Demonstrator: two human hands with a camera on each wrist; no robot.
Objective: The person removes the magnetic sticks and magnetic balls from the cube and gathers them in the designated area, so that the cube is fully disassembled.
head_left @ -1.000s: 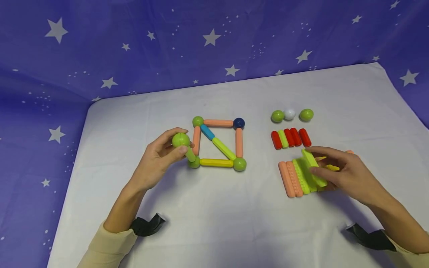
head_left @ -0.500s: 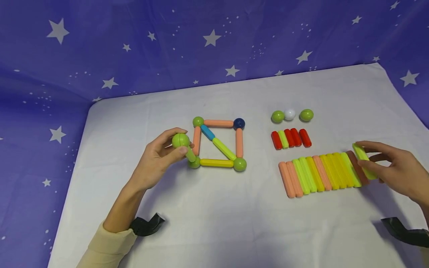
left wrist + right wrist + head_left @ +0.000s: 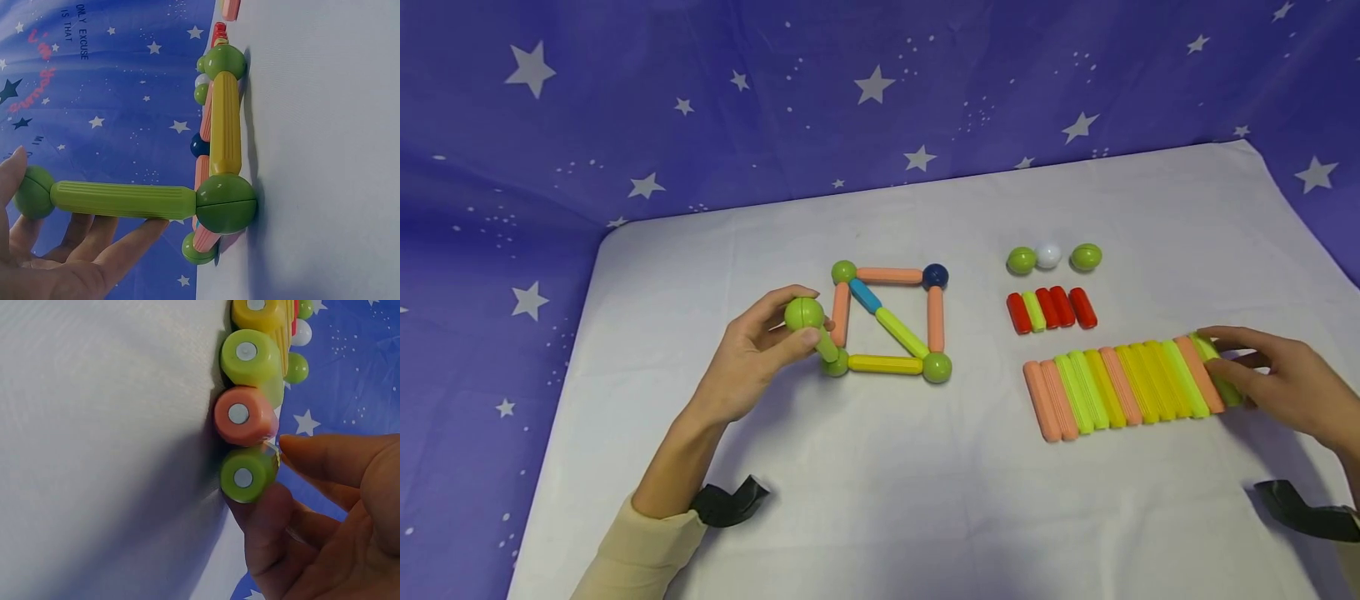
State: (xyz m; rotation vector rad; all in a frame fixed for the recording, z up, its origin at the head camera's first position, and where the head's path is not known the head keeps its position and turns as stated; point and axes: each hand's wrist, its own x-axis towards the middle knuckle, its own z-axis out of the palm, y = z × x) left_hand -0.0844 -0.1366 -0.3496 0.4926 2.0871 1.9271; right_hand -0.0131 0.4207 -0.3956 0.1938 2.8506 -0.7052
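My left hand (image 3: 745,358) grips a green ball (image 3: 804,314) and the light green magnetic rod (image 3: 125,199) below it, thumb in front and fingers behind. This rod stands up from a green corner ball (image 3: 226,204) of a flat square frame. Salmon rods (image 3: 889,276) and one yellow rod (image 3: 885,365) make the frame's sides. A blue rod (image 3: 865,296) and a yellow-green rod (image 3: 901,333) form its diagonal. My right hand (image 3: 1285,379) pinches a green rod (image 3: 242,478) at the right end of a row, beside a salmon rod (image 3: 244,415).
The row of salmon, yellow and green rods (image 3: 1105,392) lies on the white cloth at the right. Behind it are short red rods (image 3: 1052,308) with one green among them, then two green balls (image 3: 1086,257) and a white ball (image 3: 1048,255). A starry purple backdrop (image 3: 880,92) rises behind.
My right hand has moved right from over the middle of the row, carrying the green rod, and lowered it against the row's right end. My left hand has stayed in place.
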